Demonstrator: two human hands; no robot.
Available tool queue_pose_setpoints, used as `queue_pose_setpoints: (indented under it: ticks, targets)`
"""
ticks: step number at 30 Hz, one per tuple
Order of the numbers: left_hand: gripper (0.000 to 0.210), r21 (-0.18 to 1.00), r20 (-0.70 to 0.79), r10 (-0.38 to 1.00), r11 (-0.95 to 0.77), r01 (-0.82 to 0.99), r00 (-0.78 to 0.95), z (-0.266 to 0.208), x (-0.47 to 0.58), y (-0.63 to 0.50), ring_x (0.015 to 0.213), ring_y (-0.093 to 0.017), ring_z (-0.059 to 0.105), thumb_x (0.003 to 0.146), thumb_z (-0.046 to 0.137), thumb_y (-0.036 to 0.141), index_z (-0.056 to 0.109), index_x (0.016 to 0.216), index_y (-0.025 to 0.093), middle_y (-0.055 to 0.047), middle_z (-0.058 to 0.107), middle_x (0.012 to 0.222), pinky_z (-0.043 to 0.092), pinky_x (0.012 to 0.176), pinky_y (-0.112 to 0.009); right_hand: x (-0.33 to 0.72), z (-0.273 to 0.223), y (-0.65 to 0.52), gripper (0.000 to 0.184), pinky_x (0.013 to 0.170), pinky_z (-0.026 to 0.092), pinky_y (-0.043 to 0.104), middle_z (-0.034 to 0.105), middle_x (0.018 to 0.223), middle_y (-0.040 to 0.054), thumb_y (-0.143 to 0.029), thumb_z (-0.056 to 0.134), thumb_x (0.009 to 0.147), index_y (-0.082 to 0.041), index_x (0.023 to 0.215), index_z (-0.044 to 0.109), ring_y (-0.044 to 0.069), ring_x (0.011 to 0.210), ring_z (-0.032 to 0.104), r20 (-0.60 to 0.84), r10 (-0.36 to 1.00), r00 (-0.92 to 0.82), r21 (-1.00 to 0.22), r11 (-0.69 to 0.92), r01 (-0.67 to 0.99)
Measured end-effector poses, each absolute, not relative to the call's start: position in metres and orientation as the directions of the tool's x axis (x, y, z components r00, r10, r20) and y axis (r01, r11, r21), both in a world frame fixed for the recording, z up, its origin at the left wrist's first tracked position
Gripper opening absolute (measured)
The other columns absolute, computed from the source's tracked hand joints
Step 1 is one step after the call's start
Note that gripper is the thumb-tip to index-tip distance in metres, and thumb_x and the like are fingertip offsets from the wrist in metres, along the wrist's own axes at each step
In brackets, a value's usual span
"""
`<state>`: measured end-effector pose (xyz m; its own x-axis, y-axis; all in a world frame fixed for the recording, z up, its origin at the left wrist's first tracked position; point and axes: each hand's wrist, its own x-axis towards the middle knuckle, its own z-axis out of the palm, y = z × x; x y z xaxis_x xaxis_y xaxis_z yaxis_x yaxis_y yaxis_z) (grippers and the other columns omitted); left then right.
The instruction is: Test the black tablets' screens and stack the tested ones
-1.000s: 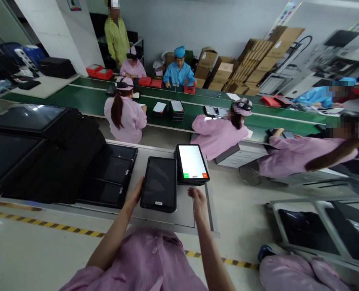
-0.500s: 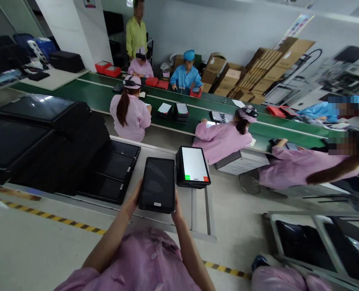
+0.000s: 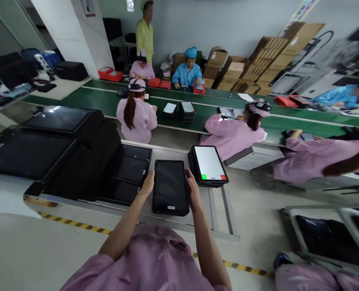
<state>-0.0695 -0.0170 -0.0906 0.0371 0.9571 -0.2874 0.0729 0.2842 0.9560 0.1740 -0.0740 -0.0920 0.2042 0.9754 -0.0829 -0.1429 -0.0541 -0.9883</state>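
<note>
A dark tablet (image 3: 170, 188) with a black screen and a small white label at its near edge lies in front of me, over the light cart top. My left hand (image 3: 147, 185) is closed against its left edge. Along the right edge, my right hand (image 3: 193, 189) grips the tablet, its fingers partly hidden. Just right of that hand stands a stack of tablets (image 3: 210, 163), the top one lit white with green and red corner boxes. To the left, more dark tablets (image 3: 131, 165) lie in rows.
Large black screens or trays (image 3: 30, 155) are piled at the left. Beyond the cart top (image 3: 161, 150), co-workers in pink sit along a green conveyor line (image 3: 100, 99). A metal-framed cart (image 3: 291, 214) stands at the right, near a person's pink-clad legs (image 3: 303, 277).
The view has shifted, so the scene sits further right. Both my hands have slid forward along the dark tablet's sides.
</note>
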Motion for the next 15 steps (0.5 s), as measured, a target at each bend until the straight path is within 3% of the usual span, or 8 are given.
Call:
queue_pose_setpoints:
  ticks: [4, 7, 11, 15]
  targets:
    - [0.059, 0.95, -0.163, 0.985, 0.142, 0.277, 0.054, -0.078, -0.066, 0.008, 0.153, -0.033, 0.057, 0.107, 0.049, 0.06, 0.074, 0.14, 0.017, -0.015, 0.07, 0.152, 0.04, 0.13, -0.051, 0.165, -0.068, -0.057, 0.08, 0.136, 0.035, 0.047, 0.051, 0.171, -0.0034, -0.057, 0.081, 0.087, -0.038, 0.161, 0.057, 0.028, 0.162, 0.044, -0.049, 0.966, 0.255, -0.995, -0.025, -0.099]
    - [0.06, 0.934, -0.125, 0.983, 0.069, 0.351, 0.138, -0.071, -0.065, 0.013, 0.148, -0.037, 0.061, 0.108, 0.05, 0.057, 0.069, 0.148, 0.017, -0.017, 0.071, 0.15, 0.044, 0.127, -0.053, 0.16, -0.065, -0.059, 0.082, 0.137, 0.032, 0.05, 0.052, 0.17, -0.0012, -0.054, 0.082, 0.085, -0.034, 0.161, 0.058, 0.031, 0.161, 0.045, -0.025, 0.939, 0.342, -0.999, -0.007, -0.054]
    - [0.062, 0.923, -0.131, 0.97, 0.044, 0.382, 0.204, -0.069, -0.068, 0.013, 0.143, -0.039, 0.065, 0.106, 0.052, 0.059, 0.067, 0.151, 0.02, -0.016, 0.075, 0.144, 0.046, 0.124, -0.055, 0.154, -0.067, -0.071, 0.081, 0.137, 0.032, 0.051, 0.055, 0.168, 0.0005, -0.054, 0.08, 0.086, -0.032, 0.161, 0.057, 0.031, 0.16, 0.047, 0.018, 0.907, 0.42, -1.0, 0.009, 0.023]
    - [0.061, 0.952, -0.072, 0.979, 0.01, 0.306, 0.191, -0.076, -0.068, 0.008, 0.149, -0.033, 0.06, 0.106, 0.054, 0.06, 0.067, 0.15, 0.02, -0.014, 0.07, 0.153, 0.043, 0.127, -0.05, 0.149, -0.067, -0.078, 0.077, 0.133, 0.039, 0.051, 0.059, 0.165, 0.0044, -0.056, 0.074, 0.091, -0.029, 0.161, 0.057, 0.031, 0.155, 0.053, 0.046, 0.894, 0.446, -0.996, 0.005, 0.093]
